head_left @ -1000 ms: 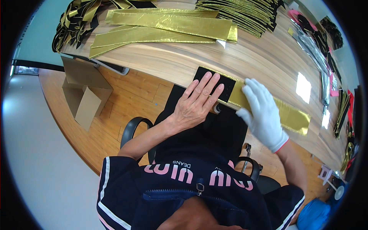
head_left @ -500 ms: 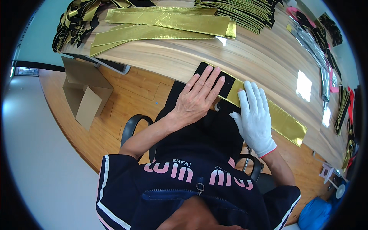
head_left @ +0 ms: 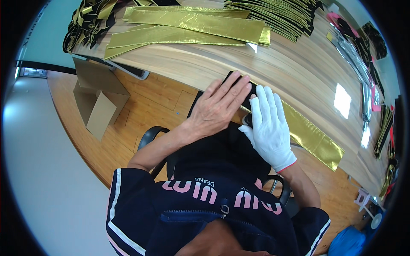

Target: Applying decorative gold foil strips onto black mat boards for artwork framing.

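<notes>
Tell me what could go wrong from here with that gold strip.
The gold strip lies along the near edge of the table, so a nudge might tip it off.

The left hand and gloved right hand lie flat, close together; uneven pressure could skew or crease it.

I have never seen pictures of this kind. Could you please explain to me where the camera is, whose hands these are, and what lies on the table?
There is no machine here: a person works with two hands. The wide camera is worn on the head and looks down, so straight edges look bent. The bare left hand rests flat over a black section at one end of a gold strip. The right hand, in a white glove, lies flat beside it; neither hand's fingers are closed around anything. Farther back on the wooden table are loose gold strips, a neat black-and-gold stack and a tangled pile.
</notes>
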The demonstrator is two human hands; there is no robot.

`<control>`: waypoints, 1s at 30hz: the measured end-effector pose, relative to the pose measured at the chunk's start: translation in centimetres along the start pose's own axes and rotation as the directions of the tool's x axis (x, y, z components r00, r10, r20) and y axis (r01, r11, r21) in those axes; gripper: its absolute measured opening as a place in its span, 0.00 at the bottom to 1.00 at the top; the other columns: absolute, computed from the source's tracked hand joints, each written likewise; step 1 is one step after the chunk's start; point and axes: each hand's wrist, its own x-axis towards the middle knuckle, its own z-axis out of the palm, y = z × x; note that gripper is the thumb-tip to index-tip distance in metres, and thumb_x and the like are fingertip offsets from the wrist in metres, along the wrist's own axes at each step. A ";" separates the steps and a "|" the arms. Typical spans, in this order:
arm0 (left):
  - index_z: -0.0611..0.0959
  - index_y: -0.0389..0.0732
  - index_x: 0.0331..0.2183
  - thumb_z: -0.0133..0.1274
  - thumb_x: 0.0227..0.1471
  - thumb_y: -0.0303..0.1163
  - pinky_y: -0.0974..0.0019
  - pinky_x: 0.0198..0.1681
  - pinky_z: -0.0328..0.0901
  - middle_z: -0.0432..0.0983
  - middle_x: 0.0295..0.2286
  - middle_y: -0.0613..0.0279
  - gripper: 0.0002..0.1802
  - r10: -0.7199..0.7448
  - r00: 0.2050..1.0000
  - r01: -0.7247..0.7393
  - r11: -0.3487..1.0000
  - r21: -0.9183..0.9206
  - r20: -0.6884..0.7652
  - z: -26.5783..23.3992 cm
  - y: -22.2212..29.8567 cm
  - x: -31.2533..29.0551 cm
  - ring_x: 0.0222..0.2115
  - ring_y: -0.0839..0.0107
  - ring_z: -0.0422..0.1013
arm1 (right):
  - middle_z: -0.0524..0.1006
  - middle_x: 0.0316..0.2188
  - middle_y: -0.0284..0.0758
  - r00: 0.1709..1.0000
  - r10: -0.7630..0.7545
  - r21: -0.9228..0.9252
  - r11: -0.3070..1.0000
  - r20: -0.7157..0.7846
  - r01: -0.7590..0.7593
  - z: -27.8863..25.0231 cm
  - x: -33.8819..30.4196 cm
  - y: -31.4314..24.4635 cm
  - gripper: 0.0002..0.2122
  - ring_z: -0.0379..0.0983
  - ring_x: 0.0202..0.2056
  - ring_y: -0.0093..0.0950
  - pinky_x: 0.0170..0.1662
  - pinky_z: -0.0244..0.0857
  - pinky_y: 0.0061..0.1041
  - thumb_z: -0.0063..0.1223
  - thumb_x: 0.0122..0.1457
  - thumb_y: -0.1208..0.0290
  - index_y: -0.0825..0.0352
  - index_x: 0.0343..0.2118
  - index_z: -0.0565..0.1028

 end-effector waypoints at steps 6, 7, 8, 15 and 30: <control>0.72 0.34 0.63 0.51 0.53 0.25 0.52 0.63 0.59 0.62 0.68 0.50 0.35 0.002 1.000 -0.002 1.000 -0.019 -0.008 0.2 -0.7 0.2 0.68 0.56 0.61 | 0.63 0.66 0.56 1.000 0.010 0.033 0.999 -0.026 -0.009 0.3 0.0 -0.1 0.42 0.57 0.69 0.54 0.72 0.52 0.50 0.74 0.47 0.64 0.79 0.62 0.64; 0.73 0.34 0.63 0.53 0.49 0.23 0.54 0.64 0.59 0.64 0.67 0.51 0.37 -0.020 1.000 0.020 0.999 -0.033 -0.015 0.2 -0.7 0.4 0.68 0.57 0.62 | 0.63 0.66 0.56 1.000 0.017 0.040 0.999 -0.023 -0.016 0.2 0.1 -0.2 0.42 0.58 0.69 0.54 0.72 0.52 0.50 0.74 0.47 0.64 0.79 0.62 0.64; 0.73 0.34 0.63 0.56 0.45 0.21 0.56 0.64 0.58 0.65 0.66 0.52 0.39 -0.044 0.999 0.043 0.998 -0.049 -0.019 0.1 -0.5 0.4 0.67 0.58 0.63 | 0.63 0.66 0.55 1.000 0.025 0.048 0.999 -0.017 -0.024 0.2 0.1 -0.3 0.42 0.58 0.69 0.53 0.72 0.52 0.49 0.73 0.47 0.64 0.79 0.62 0.64; 0.71 0.30 0.63 0.51 0.52 0.25 0.51 0.65 0.58 0.62 0.68 0.47 0.36 -0.015 1.000 0.015 1.000 0.021 -0.012 1.0 -0.3 0.6 0.69 0.55 0.60 | 0.63 0.66 0.54 0.998 0.049 0.062 0.997 -0.045 -0.046 0.4 0.0 -0.1 0.41 0.58 0.69 0.52 0.71 0.52 0.49 0.73 0.47 0.65 0.77 0.62 0.65; 0.66 0.34 0.67 0.52 0.54 0.27 0.44 0.71 0.51 0.61 0.66 0.39 0.39 -0.101 0.991 0.089 0.987 -0.132 -0.090 1.4 4.2 1.1 0.68 0.45 0.58 | 0.68 0.64 0.51 0.993 0.007 0.026 1.000 -0.118 -0.004 0.3 -0.3 0.0 0.33 0.63 0.65 0.54 0.67 0.58 0.50 0.65 0.52 0.75 0.77 0.62 0.67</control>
